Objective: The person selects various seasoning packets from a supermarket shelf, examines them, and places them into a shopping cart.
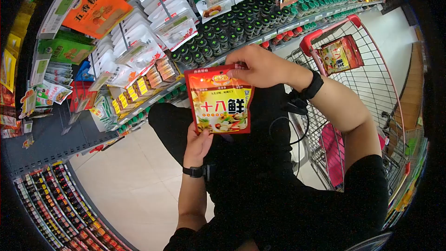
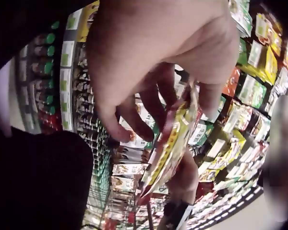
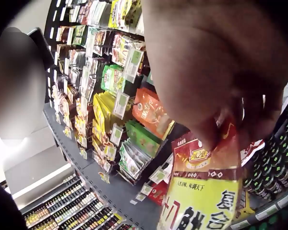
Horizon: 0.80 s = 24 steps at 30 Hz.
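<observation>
A red and yellow seasoning packet (image 1: 219,96) with large Chinese characters is held upright in front of the person's body. My left hand (image 1: 199,145) grips its lower left corner, thumb over the printed front. At the upper right corner my right hand (image 1: 254,67) pinches the top edge between thumb and fingers. In the left wrist view the packet (image 2: 170,148) appears nearly edge-on, below the left hand (image 2: 158,62). The right wrist view shows the packet's front (image 3: 201,187) hanging beneath the right hand (image 3: 211,72).
A shopping cart (image 1: 395,95) stands at the right, with a similar red packet (image 1: 341,56) in it. Ahead, shelves hold rows of dark-lidded jars (image 1: 218,37) and hanging spice packets, among them an orange one (image 1: 97,7). Pale floor tiles (image 1: 130,167) show at lower left.
</observation>
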{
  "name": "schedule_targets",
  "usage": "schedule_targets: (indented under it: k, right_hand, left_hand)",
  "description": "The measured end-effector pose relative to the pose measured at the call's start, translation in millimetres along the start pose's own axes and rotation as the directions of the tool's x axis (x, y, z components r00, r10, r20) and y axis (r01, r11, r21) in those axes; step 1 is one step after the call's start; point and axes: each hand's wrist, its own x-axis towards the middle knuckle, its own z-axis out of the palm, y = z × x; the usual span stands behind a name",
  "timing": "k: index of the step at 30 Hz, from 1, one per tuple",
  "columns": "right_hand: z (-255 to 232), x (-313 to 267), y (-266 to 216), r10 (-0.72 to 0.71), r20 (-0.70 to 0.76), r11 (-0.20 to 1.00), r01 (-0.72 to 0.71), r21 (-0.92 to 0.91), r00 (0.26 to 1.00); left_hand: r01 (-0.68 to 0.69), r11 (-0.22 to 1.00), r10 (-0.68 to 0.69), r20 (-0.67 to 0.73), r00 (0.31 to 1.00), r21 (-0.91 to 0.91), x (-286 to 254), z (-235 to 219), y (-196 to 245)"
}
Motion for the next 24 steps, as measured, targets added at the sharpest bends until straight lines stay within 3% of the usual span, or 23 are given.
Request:
schedule_targets:
  k: [3,5,7,8,14,20,24]
  right_hand:
    - [-2,3,15,0.075,0.01,0.995,-0.075,0.065,0.997]
    - [-5,5,19,0.106,0.043,0.99,-0.109,0.086,0.993]
    - [-5,5,18,0.139,0.098,0.982,-0.15,0.115,0.985]
    - [-2,2,18,0.064,0.037,0.991,-0.068,0.117,0.997]
    - [2,2,26,0.041,0.137,0.999,-0.044,0.021,0.99]
    - [10,1,25,0.218,0.131,0.976,-0.215,-0.034,0.967]
    - [4,-1,26,0.249,0.203,0.946,-0.192,-0.263,0.947]
  left_hand:
    - [-0.023,0.967,0.057,0.127,0.99,-0.254,3,13,-2]
    - [-0.065,0.925,0.116,0.115,0.987,-0.375,5,17,-2]
    - [-0.103,0.972,0.118,0.058,0.991,-0.21,8,19,-1]
    - [-0.127,0.968,0.136,0.027,0.99,-0.217,8,22,-2]
    - [-0.169,0.985,0.171,-0.129,0.977,0.031,7,24,-3]
    - [-0.253,0.901,0.345,-0.229,0.91,0.352,6,30,-5]
    - [-0.265,0.845,0.398,-0.215,0.892,0.465,3,42,-2]
